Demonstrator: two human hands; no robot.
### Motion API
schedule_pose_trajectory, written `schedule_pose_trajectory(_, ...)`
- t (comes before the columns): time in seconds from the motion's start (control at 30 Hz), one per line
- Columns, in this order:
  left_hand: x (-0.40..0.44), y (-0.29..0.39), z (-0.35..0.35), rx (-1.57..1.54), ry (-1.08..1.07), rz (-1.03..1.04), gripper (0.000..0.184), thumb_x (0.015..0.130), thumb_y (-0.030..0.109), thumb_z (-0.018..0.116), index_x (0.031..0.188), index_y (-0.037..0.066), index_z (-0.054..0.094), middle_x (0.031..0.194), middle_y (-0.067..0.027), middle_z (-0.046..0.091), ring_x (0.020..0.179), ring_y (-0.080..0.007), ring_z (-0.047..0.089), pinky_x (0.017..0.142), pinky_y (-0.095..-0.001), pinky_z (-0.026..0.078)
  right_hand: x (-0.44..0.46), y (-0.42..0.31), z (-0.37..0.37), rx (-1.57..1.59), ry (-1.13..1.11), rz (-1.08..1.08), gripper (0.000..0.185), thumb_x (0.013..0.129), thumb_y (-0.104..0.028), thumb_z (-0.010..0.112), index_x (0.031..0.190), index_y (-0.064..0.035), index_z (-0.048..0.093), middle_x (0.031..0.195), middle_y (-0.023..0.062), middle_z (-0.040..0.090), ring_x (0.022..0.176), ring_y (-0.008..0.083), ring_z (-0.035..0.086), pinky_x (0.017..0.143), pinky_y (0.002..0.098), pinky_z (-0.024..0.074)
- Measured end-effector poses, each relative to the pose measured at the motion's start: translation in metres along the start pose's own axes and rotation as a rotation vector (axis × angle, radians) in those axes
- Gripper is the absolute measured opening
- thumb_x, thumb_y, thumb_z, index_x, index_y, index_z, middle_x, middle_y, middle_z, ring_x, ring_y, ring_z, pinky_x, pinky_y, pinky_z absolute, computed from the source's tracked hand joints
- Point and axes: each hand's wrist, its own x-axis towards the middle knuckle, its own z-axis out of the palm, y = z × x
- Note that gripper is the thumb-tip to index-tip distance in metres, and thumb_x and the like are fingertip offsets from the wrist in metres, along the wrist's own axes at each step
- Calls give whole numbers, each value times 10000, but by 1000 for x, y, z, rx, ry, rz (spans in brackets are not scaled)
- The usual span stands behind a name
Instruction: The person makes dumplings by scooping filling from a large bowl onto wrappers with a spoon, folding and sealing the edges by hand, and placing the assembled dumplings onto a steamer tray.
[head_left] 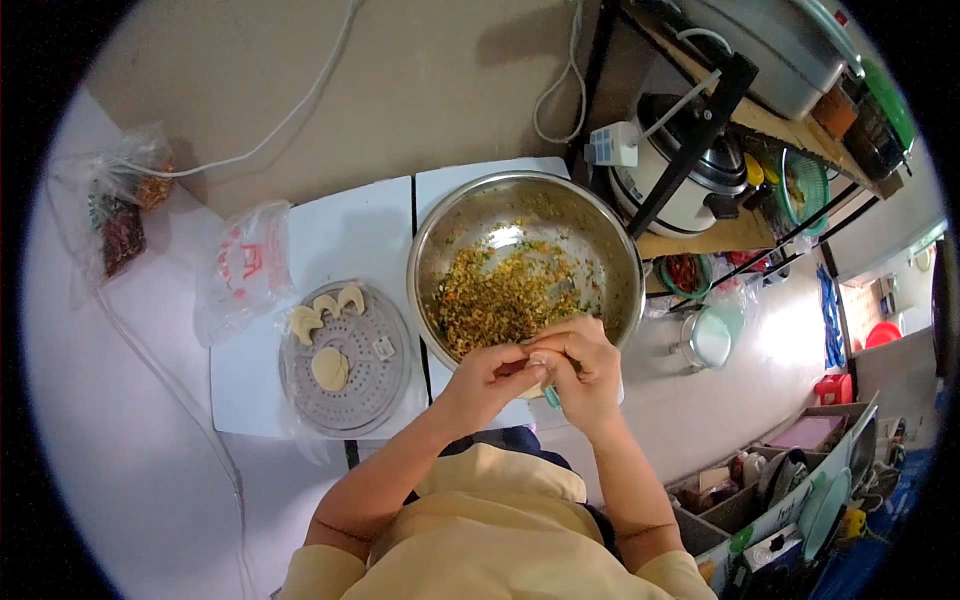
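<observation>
Both my hands meet over the near rim of a large steel bowl (630, 290) with chopped filling (480, 300) in it. My left hand (490, 385) and my right hand (585, 365) are closed, fingertips pinched together on a dumpling that the fingers mostly hide. Just below my right hand, part of a teal object (552, 397) shows; its kind is hidden. Left of the bowl lies a round grey perforated tray (365, 405). On it are a few folded crescent dumplings (351, 298) at the far edge and a small stack of round wrappers (330, 369).
A crumpled plastic bag (245, 265) lies on the white table (350, 225) behind the tray. To the right, a shelf (760, 120) holds a white cooker (670, 180) and a steel pot (780, 50). Storage boxes (740, 505) stand at lower right.
</observation>
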Motion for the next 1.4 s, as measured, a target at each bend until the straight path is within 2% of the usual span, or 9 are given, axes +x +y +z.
schedule_pose_trajectory(0.27, 3, -4, -6, -81, 3, -93, 165, 901, 109, 570, 986, -27, 610, 837, 13, 587, 764, -38, 518, 675, -208, 431, 8, 5, -3, -81, -71, -66, 123, 771, -28, 629, 884, -30, 678, 921, 121, 664, 865, 285, 588, 789, 350, 421)
schedule_pose_trajectory(0.43, 4, 2, -9, -16, -38, -79, 162, 898, 104, 569, 989, -21, 614, 839, 14, 591, 760, -38, 520, 675, -210, 429, 5, 6, 7, 278, -78, 189, 101, 775, -25, 627, 856, -30, 688, 857, 117, 672, 806, 269, 608, 767, 345, 432)
schedule_pose_trajectory(0.57, 2, -6, -6, -45, -70, -48, 162, 889, 93, 578, 1000, -19, 617, 832, 19, 590, 751, -39, 518, 668, -210, 426, 2, 6, 8, 29, -59, 99, 114, 762, -16, 635, 857, -30, 697, 852, 109, 675, 806, 254, 615, 774, 338, 436)
schedule_pose_trajectory(0.7, 3, -8, -9, 37, -61, -83, 203, 880, 92, 592, 1048, -19, 610, 881, 7, 608, 792, -47, 543, 704, -210, 441, 4, 6, 9, 26, -46, 60, 165, 841, -104, 592, 933, -7, 688, 986, 120, 666, 852, 250, 622, 805, 333, 434)
schedule_pose_trajectory(0.77, 2, -5, -4, -228, 10, -113, 258, 874, 87, 601, 1108, -19, 592, 949, -10, 623, 858, -63, 569, 761, -220, 460, 3, 1, 10, 59, -18, 108, 199, 870, -141, 572, 954, 1, 683, 1039, 125, 659, 870, 241, 623, 823, 328, 436)
schedule_pose_trajectory(0.83, 2, -7, -3, -259, 20, -80, 279, 873, 82, 601, 1132, -19, 582, 979, -20, 624, 887, -72, 576, 788, -228, 466, 0, -7, 9, 738, 105, 534, 272, 908, -195, 532, 1004, 22, 667, 1118, 137, 632, 904, 215, 615, 862, 321, 435)
schedule_pose_trajectory(0.93, 2, -6, -2, -286, 33, -12, 296, 870, 63, 597, 1154, -18, 573, 1014, -34, 625, 916, -86, 585, 812, -240, 479, -4, 0, 17, 844, 85, 432, 228, 882, -157, 564, 972, 18, 680, 1080, 137, 645, 920, 199, 608, 893, 307, 431)
schedule_pose_trajectory(1.13, 0, -5, 3, -232, -9, -3, 304, 868, 31, 586, 1165, -27, 551, 1028, -49, 617, 934, -105, 592, 829, -258, 504, -6, -5, 18, 293, 136, 257, 146, 843, -87, 593, 868, 21, 687, 907, 121, 684, 877, 221, 626, 836, 331, 430)
schedule_pose_trajectory(1.4, -1, -7, 0, -245, 20, -15, 299, 869, 17, 579, 1161, -34, 539, 1022, -54, 613, 938, -120, 600, 846, -269, 509, 2, -6, 18, 325, 66, 253, 120, 824, -87, 605, 806, 8, 675, 851, 101, 689, 826, 222, 628, 840, 336, 402)
